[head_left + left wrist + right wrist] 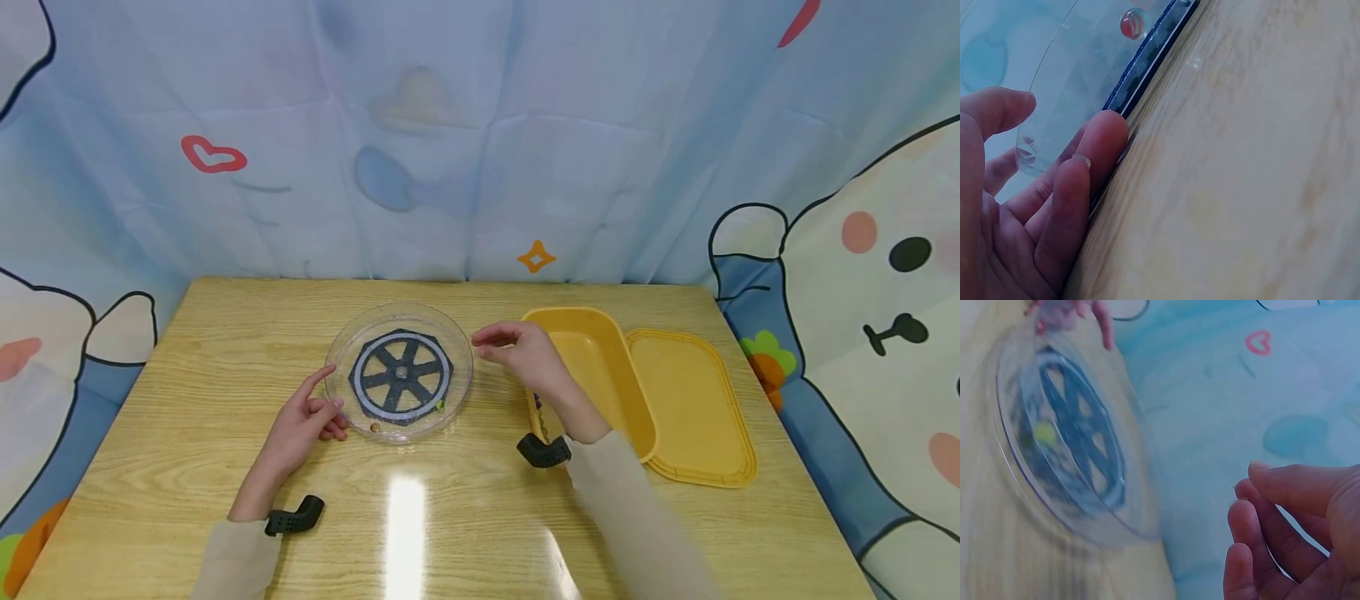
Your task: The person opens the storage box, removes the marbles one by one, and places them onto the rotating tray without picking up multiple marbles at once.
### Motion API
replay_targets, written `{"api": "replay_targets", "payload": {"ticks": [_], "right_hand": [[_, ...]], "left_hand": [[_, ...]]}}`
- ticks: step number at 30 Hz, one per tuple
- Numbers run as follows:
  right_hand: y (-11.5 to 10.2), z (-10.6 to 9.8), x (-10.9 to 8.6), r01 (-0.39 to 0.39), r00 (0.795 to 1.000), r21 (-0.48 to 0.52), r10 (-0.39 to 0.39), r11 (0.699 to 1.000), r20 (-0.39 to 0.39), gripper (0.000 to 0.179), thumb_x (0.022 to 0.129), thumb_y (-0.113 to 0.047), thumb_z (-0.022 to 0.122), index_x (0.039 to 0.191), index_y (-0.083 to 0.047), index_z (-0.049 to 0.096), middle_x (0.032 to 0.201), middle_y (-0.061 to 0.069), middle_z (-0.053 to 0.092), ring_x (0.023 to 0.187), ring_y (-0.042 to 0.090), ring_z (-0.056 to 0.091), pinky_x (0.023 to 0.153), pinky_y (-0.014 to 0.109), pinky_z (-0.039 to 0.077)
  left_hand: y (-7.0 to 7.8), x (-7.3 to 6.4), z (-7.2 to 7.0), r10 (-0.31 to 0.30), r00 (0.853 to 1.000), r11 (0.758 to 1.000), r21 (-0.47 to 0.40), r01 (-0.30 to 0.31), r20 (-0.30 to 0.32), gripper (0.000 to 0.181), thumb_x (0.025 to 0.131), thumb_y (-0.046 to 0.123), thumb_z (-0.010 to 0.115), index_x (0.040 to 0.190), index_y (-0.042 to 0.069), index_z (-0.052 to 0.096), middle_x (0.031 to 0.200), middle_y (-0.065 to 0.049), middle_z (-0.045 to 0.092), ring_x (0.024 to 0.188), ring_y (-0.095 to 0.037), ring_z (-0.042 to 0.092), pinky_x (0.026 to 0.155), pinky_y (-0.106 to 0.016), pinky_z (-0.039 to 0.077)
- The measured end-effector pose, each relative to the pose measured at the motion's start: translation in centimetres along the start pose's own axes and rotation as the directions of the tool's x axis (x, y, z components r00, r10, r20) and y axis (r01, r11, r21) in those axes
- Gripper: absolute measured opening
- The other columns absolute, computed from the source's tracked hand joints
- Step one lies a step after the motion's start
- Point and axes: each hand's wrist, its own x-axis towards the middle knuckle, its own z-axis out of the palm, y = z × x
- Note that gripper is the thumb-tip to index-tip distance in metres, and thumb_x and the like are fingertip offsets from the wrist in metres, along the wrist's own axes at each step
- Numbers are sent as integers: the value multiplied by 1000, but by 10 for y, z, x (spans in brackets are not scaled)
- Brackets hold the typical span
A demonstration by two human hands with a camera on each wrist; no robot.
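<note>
A round clear dish stands on the table with a dark six-spoked wheel shape in its middle. Inside, a green marble is at the lower right and a reddish marble near the lower left. My left hand touches the dish's left side, its index finger extended at the rim. To the right of the dish, my right hand hovers beside the rim, fingers loosely bent with thumb near the fingertips. I see nothing held there. The green marble looks blurred in the right wrist view.
Right of the dish sits a yellow box with small colored marbles along its left wall, partly behind my right arm. A yellow lid lies beside it, reaching to the box's edge. A printed curtain hangs behind the table.
</note>
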Motion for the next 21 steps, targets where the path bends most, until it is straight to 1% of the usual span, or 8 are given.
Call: {"api": "replay_targets", "payload": {"ticks": [6, 10, 13, 17, 21], "right_hand": [[15, -37, -3, 2, 1000, -25, -3, 1000, -26, 21, 94, -12, 71, 113, -6, 73, 114, 9, 70, 104, 24, 62, 89, 45, 50], [28, -60, -2, -21, 1000, 26, 22, 999, -14, 26, 93, -10, 71, 117, 1, 70, 117, 15, 68, 103, 25, 63, 93, 50, 49], [40, -75, -1, -48, 999, 36, 48, 998, -2, 29, 93, -8, 71, 118, 6, 68, 117, 18, 67, 102, 23, 65, 95, 53, 47], [55, -85, 3, -71, 997, -17, 72, 997, 17, 29, 92, -7, 72, 117, 7, 68, 116, 20, 68, 101, 25, 66, 94, 51, 49], [67, -89, 6, -87, 990, -105, 97, 991, 98, 27, 92, -8, 72, 116, 4, 71, 116, 17, 70, 104, 29, 65, 93, 44, 50]], "left_hand": [[0, 0, 1, -7, 1000, 1000, -11, 7, 0, 59, 103, 21, 57, 156, 19, 31, 84, -16, 70, 69, -26, 70, 65, -30, 55], [2, 0, 1, -17, 1000, 1000, -14, 17, 3, 60, 104, 19, 57, 157, 18, 29, 85, -17, 69, 69, -26, 70, 65, -30, 54], [1, 1, 0, -21, 1000, 1000, -9, 21, 6, 60, 104, 15, 55, 158, 15, 28, 85, -19, 69, 69, -28, 70, 66, -31, 54], [1, 1, 0, -24, 1000, 1000, -2, 24, 5, 60, 104, 13, 54, 157, 13, 27, 85, -19, 69, 69, -29, 70, 65, -31, 54], [2, 0, 1, -25, 1000, 1000, -5, 25, 1, 60, 104, 17, 56, 157, 17, 29, 85, -16, 70, 69, -26, 70, 65, -30, 54]]}}
